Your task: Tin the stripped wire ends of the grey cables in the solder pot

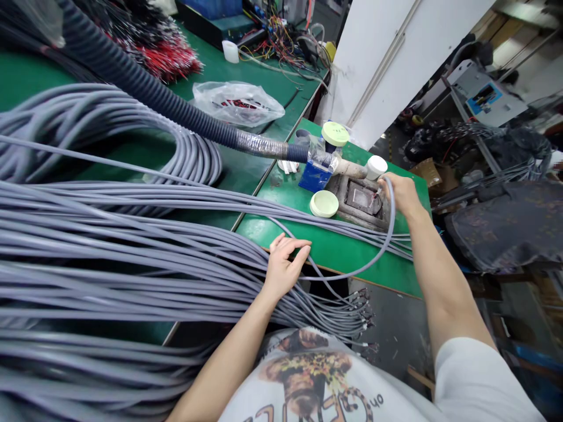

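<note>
My right hand [398,193] is closed on a grey cable [389,228] near its end. The cable's thin stripped wires point at a square, grimy metal-framed pot [363,199] with a shiny middle. From this hand the cable bows down and back left. My left hand [285,264] is over the near edge of the green bench, loosely curled, thumb and forefinger tips close together with a gap behind them. Nothing shows in its grasp. Beneath and beside it runs a thick bundle of grey cables [211,246], with stripped ends [360,310] fanned out near my shirt.
A dark ribbed hose [176,105] crosses above the bench to a blue box [315,176]. Around the pot stand an open pale-green lid [324,203], a yellow-lidded jar [335,135] and a white-capped container [376,167]. Coiled cable [193,152] and a plastic bag [237,102] lie leftward.
</note>
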`<state>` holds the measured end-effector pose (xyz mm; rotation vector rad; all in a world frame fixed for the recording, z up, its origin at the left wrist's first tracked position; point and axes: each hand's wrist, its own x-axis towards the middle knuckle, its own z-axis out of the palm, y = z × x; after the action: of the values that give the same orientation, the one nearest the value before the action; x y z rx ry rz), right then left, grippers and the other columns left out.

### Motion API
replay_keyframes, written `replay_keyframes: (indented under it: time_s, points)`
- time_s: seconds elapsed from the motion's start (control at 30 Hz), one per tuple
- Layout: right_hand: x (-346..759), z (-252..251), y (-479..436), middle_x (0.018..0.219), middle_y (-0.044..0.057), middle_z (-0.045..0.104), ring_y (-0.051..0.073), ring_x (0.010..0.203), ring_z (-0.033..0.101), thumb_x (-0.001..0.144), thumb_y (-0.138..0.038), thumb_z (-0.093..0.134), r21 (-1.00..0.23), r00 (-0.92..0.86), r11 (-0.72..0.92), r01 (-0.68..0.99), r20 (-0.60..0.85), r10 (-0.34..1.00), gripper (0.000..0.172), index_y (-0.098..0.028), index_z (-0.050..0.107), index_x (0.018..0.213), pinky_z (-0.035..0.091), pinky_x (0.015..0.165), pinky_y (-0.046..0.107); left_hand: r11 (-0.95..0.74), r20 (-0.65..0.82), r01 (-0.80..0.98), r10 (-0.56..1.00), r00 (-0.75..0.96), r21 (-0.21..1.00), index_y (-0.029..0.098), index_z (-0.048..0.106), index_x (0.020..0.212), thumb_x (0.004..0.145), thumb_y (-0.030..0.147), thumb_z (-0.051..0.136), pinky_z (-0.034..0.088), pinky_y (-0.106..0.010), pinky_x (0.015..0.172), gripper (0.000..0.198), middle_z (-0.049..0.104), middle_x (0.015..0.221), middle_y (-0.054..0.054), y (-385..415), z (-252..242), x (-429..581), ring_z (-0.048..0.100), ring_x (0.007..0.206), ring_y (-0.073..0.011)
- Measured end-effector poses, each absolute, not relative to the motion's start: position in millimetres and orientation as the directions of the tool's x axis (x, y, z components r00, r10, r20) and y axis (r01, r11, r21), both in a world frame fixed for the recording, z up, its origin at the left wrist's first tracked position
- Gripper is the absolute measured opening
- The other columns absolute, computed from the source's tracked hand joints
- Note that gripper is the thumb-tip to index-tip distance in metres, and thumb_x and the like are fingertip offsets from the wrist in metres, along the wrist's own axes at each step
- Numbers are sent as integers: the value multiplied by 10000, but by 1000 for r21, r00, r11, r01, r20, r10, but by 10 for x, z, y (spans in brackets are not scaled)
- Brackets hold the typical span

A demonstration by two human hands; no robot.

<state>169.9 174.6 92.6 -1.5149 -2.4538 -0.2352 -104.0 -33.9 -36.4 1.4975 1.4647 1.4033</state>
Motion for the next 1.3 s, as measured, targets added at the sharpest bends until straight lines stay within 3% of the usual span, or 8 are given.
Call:
replay_keyframes:
  time_s: [0.33, 0.87, 1.0, 1.13, 1.2, 1.3]
  points:
    - [1551, 897, 1856, 694, 81, 666, 205, 634, 575, 850, -279, 417, 166, -509, 489, 857, 119, 852, 284, -158, 675, 854, 318, 582, 283, -207, 264, 311, 952, -155, 928, 233, 675, 892, 878, 319, 550, 247, -433, 1104, 152, 707, 864, 3, -342, -338, -1053, 631, 855, -149]
    - [1442, 803, 1958, 714, 95, 679, 205, 645, 584, 847, -261, 429, 198, -525, 507, 839, 53, 849, 288, -146, 693, 853, 327, 584, 283, -207, 257, 308, 958, -130, 929, 232, 669, 888, 884, 303, 542, 234, -433, 1093, 146, 704, 856, 4, -333, -305, -1059, 620, 859, -149]
    - [1430, 1006, 1818, 715, 89, 688, 210, 646, 612, 849, -244, 453, 117, -547, 535, 837, 118, 829, 273, -142, 705, 874, 364, 582, 283, -209, 257, 302, 958, -130, 930, 233, 670, 895, 883, 298, 540, 232, -427, 1095, 145, 705, 861, 4, -331, -318, -1058, 620, 863, -150]
    - [1441, 1333, 1302, 911, 80, 713, 219, 806, 664, 892, -262, 488, -1, -589, 607, 795, 238, 772, 246, -168, 681, 1012, 466, 697, 294, -205, 249, 279, 960, -131, 938, 235, 678, 894, 878, 301, 547, 219, -435, 1101, 147, 705, 858, 5, -322, -334, -1065, 617, 864, -153]
    - [1424, 1430, 906, 1009, 78, 706, 225, 916, 665, 883, -217, 534, -96, -641, 708, 700, 352, 682, 239, -198, 664, 1084, 497, 812, 323, -201, 241, 233, 957, -159, 951, 232, 688, 883, 871, 305, 559, 212, -443, 1105, 148, 707, 847, 0, -333, -310, -1054, 617, 858, -158]
    - [1362, 1391, 283, 1203, 76, 641, 247, 1069, 624, 835, -116, 600, -175, -737, 833, 525, 397, 547, 393, -259, 615, 1201, 513, 903, 380, -200, 208, 57, 957, -205, 978, 211, 709, 862, 858, 323, 581, 277, -425, 1073, 170, 715, 807, -24, -400, -197, -986, 616, 827, -169]
